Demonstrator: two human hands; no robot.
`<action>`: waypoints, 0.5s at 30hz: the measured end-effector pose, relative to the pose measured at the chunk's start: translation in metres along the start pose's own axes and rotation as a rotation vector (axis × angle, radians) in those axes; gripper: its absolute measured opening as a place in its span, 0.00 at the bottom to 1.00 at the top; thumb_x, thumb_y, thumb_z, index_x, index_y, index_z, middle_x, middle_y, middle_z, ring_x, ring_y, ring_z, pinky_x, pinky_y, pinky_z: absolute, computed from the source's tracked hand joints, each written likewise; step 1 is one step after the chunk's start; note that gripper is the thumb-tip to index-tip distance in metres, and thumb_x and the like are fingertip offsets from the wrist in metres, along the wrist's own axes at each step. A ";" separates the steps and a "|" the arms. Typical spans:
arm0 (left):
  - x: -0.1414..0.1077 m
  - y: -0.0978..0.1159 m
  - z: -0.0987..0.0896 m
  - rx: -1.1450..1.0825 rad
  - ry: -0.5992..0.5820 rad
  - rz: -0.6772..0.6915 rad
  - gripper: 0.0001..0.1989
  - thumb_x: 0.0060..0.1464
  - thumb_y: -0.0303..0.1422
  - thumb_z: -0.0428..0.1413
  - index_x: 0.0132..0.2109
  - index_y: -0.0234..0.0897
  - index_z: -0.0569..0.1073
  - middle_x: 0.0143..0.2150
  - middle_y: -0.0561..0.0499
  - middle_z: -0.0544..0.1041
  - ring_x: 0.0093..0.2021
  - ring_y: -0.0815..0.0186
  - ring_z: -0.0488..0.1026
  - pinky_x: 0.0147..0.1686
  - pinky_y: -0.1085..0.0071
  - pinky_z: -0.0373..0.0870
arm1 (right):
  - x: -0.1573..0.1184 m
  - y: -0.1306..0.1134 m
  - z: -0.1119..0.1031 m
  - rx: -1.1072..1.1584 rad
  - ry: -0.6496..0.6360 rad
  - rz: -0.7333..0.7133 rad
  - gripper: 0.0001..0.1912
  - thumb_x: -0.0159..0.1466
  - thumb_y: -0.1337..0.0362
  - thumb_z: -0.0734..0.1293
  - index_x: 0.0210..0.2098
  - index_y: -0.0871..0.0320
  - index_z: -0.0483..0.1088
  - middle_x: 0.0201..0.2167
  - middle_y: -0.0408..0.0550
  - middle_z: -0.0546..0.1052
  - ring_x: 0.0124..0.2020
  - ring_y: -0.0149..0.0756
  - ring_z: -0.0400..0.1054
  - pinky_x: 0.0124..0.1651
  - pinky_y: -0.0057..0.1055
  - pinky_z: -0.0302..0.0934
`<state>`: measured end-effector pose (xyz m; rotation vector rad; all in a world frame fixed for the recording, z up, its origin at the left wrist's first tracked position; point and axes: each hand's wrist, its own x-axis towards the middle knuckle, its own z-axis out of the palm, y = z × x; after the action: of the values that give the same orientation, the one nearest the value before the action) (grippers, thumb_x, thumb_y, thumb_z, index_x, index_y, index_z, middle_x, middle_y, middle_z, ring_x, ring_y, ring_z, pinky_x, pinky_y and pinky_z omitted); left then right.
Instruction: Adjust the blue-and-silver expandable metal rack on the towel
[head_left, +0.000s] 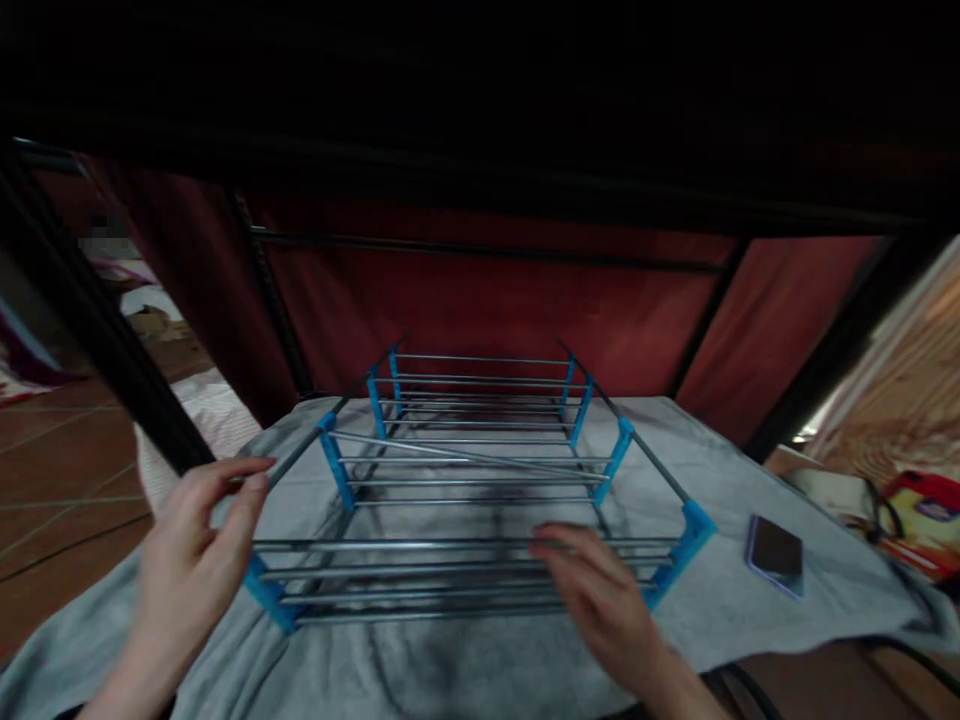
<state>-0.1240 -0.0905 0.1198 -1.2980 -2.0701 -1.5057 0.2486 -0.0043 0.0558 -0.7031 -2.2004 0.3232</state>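
A rack of thin metal rods (420,600) joined by blue plastic brackets (694,545) lies on a grey cloth (405,665). My left hand (206,535) is at the rack's near left corner, thumb and forefinger pinched round the end of a rod beside the blue bracket. My right hand (596,590) is over the near rods, right of the middle, its fingers closed on the front top rod. One loose-looking rod (450,452) runs slantwise across the second row of brackets. The near left bracket's top is partly hidden behind my left hand.
A phone (776,555) lies on the cloth right of the rack. Dark frame bars (487,250) and red curtains (465,300) stand behind it. A red and yellow packet (926,520) is at the far right, a tiled floor (75,460) at the left.
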 end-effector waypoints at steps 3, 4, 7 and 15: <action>0.026 0.055 0.043 -0.102 -0.320 0.405 0.17 0.58 0.48 0.50 0.42 0.43 0.75 0.44 0.53 0.74 0.47 0.56 0.72 0.55 0.53 0.66 | 0.016 0.050 -0.069 -0.033 0.344 0.176 0.13 0.67 0.60 0.60 0.47 0.48 0.74 0.49 0.49 0.76 0.53 0.42 0.69 0.57 0.45 0.64; 0.030 0.069 0.063 -0.131 -0.431 0.472 0.16 0.58 0.47 0.51 0.42 0.42 0.76 0.45 0.52 0.75 0.47 0.56 0.72 0.54 0.56 0.67 | 0.023 0.069 -0.086 -0.022 0.417 0.237 0.13 0.67 0.58 0.61 0.45 0.50 0.75 0.47 0.50 0.77 0.53 0.43 0.70 0.57 0.46 0.64; 0.028 0.100 0.132 -0.150 -0.741 0.616 0.14 0.59 0.41 0.51 0.47 0.42 0.75 0.47 0.47 0.75 0.49 0.56 0.72 0.52 0.62 0.68 | 0.041 0.131 -0.115 0.118 0.446 0.486 0.19 0.62 0.52 0.64 0.46 0.56 0.74 0.46 0.54 0.77 0.49 0.43 0.71 0.56 0.46 0.64; -0.028 0.141 0.285 0.258 -0.977 1.032 0.14 0.55 0.32 0.59 0.49 0.36 0.72 0.48 0.43 0.75 0.49 0.54 0.72 0.53 0.58 0.64 | 0.076 0.232 -0.081 0.321 0.205 0.773 0.24 0.58 0.49 0.65 0.47 0.58 0.73 0.53 0.56 0.75 0.56 0.48 0.68 0.62 0.45 0.57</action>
<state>0.0792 0.1500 0.0686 -2.6616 -1.3346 -0.1234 0.3570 0.2288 0.0533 -1.3124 -1.5529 0.9206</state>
